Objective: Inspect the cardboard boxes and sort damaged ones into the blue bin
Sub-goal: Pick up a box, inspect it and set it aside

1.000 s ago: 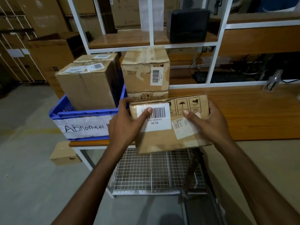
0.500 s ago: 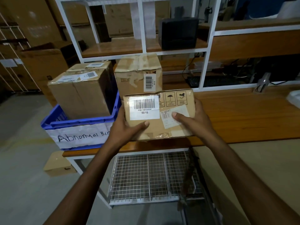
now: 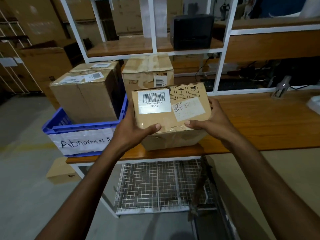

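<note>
I hold a small cardboard box (image 3: 171, 118) with both hands clamped on it: my left hand (image 3: 131, 129) grips its left side and my right hand (image 3: 213, 122) its right, each thumb pressed on the top face near the front edge. I keep the top tilted towards me so that the barcode label (image 3: 154, 101) and the taped seam face up for checking. The box sits over the front of the wooden counter (image 3: 259, 122), just beside the blue bin (image 3: 83, 127), probably so that either place is a short move away once I decide.

The bin already carries two taller cartons (image 3: 86, 97), standing upright and filling most of it. Behind my box another carton (image 3: 147, 70) with crumpled tape sits on the counter.

I cannot tell whether my box rests on the counter or hangs just above it, since its underside is hidden. My fingers are out of sight round the sides. The tape at the front edge looks wrinkled, but whether the cardboard itself is torn I cannot make out. The bin's handwritten sign reads "Abnormal B" before my left wrist covers the rest, and the smaller label on my box is too blurred to read.
</note>
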A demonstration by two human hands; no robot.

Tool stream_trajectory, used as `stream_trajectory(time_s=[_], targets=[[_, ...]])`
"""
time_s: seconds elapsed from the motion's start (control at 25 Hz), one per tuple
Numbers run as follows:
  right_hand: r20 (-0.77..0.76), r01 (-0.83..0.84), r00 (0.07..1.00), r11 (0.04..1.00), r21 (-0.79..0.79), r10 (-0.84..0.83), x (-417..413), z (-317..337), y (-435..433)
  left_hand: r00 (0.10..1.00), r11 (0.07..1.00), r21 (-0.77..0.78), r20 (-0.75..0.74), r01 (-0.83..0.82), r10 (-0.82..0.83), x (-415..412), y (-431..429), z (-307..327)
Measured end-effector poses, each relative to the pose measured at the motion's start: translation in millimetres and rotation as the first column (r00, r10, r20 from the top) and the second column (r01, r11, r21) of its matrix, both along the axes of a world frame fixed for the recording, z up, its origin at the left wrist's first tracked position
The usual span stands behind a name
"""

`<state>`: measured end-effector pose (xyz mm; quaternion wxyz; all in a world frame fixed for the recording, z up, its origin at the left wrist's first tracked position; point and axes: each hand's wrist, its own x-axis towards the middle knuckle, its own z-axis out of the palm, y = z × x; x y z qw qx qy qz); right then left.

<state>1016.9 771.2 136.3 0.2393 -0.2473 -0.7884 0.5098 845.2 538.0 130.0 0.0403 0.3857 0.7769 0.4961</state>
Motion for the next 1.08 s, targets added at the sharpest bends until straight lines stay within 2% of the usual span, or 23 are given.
stream_trajectory(time_s=[0.12,0.28,0.4,0.48,0.56,0.64,0.72,0.8,1.08], targets=[[-0.031,0.018,0.999,1.000,-0.016,-0.019,-2.2,-3.2,-1.8,0.999,0.999,0.020,0.006,-0.044,0.044,4.4,0.4,-3.7],[-0.071,-0.053,0.996,0.998,0.025,0.055,5.3,-2.1,-4.6,1.000,0.999,0.034,-0.030,-0.006,0.007,8.9,-9.7,-5.5],[-0.120,-0.046,0.991,0.994,0.096,0.057,9.0,5.1,-2.5,0.991,0.993,0.044,-0.073,-0.108,0.110,11.7,-12.1,2.0],[-0.149,-0.023,0.988,0.991,0.130,0.042,7.5,8.2,-0.7,0.980,0.983,0.090,-0.107,-0.161,0.171,12.2,-13.7,6.5],[-0.185,0.032,0.983,0.990,0.138,-0.006,3.6,10.6,-1.0,0.980,0.983,0.116,-0.118,-0.144,0.158,9.8,-14.6,12.3],[-0.199,0.111,0.977,0.984,0.139,-0.082,-2.8,11.8,-1.8,0.980,0.983,0.104,-0.114,-0.153,0.165,5.0,-9.7,16.3],[-0.187,0.159,0.973,0.978,0.135,-0.133,-12.8,11.6,-4.6,0.961,0.967,0.089,-0.123,-0.238,0.248,-2.5,-2.0,16.3],[-0.179,0.172,0.973,0.976,0.133,-0.147,-22.8,10.3,-5.6,0.944,0.951,0.095,-0.123,-0.295,0.305,-10.9,4.3,16.0],[-0.199,0.213,0.964,0.960,0.183,-0.176,-45.0,9.4,0.6,0.927,0.939,0.090,-0.150,-0.332,0.343,-31.6,22.2,14.9]])
